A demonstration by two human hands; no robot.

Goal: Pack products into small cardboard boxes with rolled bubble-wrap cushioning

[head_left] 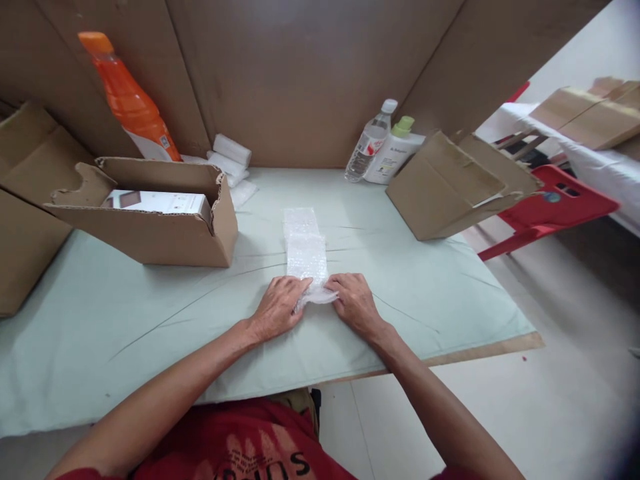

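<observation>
A strip of clear bubble wrap (304, 245) lies lengthwise on the pale green cloth (150, 313) in the middle of the table. Its near end is rolled or folded up. My left hand (277, 305) presses on the left side of that rolled end, fingers curled over it. On the right side my right hand (353, 301) grips the same end. What is inside the roll is hidden.
An open cardboard box (150, 230) with a white carton (157, 201) inside sits at the left. An orange bottle (127, 100) and white rolls (230, 157) stand behind it. A water bottle (369, 141), lotion bottle (395, 152), another box (450, 187) and a red chair (550, 207) are at right.
</observation>
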